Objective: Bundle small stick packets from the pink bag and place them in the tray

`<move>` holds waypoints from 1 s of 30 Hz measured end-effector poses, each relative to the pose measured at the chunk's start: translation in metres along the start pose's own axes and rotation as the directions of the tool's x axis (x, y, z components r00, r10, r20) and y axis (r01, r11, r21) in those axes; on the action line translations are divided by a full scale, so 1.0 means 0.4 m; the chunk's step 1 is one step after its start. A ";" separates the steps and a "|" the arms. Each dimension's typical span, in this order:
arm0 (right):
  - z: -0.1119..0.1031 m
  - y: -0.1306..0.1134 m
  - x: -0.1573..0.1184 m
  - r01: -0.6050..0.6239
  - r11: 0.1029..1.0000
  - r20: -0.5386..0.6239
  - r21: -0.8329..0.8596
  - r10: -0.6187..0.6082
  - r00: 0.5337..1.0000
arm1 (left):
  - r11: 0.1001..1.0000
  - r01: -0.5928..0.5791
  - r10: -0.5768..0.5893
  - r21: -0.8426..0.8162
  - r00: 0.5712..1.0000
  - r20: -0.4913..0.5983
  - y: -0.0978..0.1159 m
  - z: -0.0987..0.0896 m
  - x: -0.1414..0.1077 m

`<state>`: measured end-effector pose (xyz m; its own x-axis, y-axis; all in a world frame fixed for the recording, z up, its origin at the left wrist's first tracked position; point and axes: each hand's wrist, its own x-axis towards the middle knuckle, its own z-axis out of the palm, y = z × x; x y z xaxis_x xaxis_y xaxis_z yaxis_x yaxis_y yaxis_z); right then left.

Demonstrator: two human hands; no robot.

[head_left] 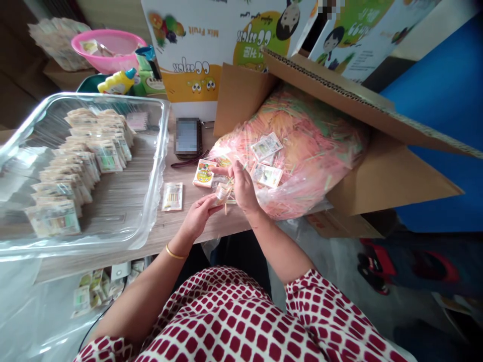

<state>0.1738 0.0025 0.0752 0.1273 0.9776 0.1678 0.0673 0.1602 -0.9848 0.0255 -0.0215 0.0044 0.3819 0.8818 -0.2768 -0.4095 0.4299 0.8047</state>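
Checked shirt (226, 327) was closest. The left hand (198, 216) pinched a small bag (222, 192), likely to make it steady; the right hand (244, 190) held thin sticks (231, 182) beside it.

Left, on surface (164, 229): tray (157, 176), rows of packets (71, 168) inside. Behind tray: basin (113, 64), bottle (116, 83). Just right of tray: single packet (172, 196). Farther right: open box (396, 178), bag (309, 146) partly inside, loose packets (266, 146) on bag. Behind open box: carton (194, 45).
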 end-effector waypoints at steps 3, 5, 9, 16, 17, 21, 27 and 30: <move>0.010 0.014 -0.010 0.012 0.998 0.050 0.068 -0.016 0.999 | 1.000 -0.007 0.007 0.001 1.000 0.011 0.001 -0.004 -0.003; 0.008 0.028 -0.013 0.030 0.998 0.098 0.063 -0.036 0.994 | 1.000 -0.007 0.007 -0.005 1.000 0.017 0.001 -0.007 -0.004; -0.013 0.042 -0.015 0.061 0.993 0.227 -0.101 -0.037 0.973 | 1.000 -0.001 0.001 -0.014 1.000 -0.002 0.001 -0.008 -0.009; -0.037 0.029 -0.014 0.118 0.981 0.258 -0.154 -0.076 0.963 | 0.998 0.000 -0.001 0.066 1.000 0.018 -0.001 0.002 -0.012; -0.037 0.030 -0.013 0.128 0.979 0.269 -0.158 -0.082 0.960 | 0.998 -0.002 0.000 0.067 1.000 0.020 -0.002 0.004 -0.011; -0.040 0.040 -0.015 0.112 0.979 0.320 -0.172 -0.052 0.946 | 0.999 -0.010 0.010 0.051 1.000 0.015 -0.002 0.001 -0.010; -0.050 0.036 -0.030 -0.115 0.983 0.361 0.142 0.056 0.931 | 0.999 -0.004 0.003 0.032 0.999 0.032 0.006 0.000 -0.015; -0.053 0.031 -0.028 -0.097 0.995 0.379 0.028 0.079 0.922 | 1.000 0.013 -0.013 0.015 1.000 0.021 0.005 0.005 -0.015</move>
<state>0.1942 -0.0093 0.0618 -0.2527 0.9657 0.0597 0.0265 0.0686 -0.9973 0.0241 -0.0262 0.0086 0.4045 0.8719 -0.2761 -0.3922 0.4381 0.8089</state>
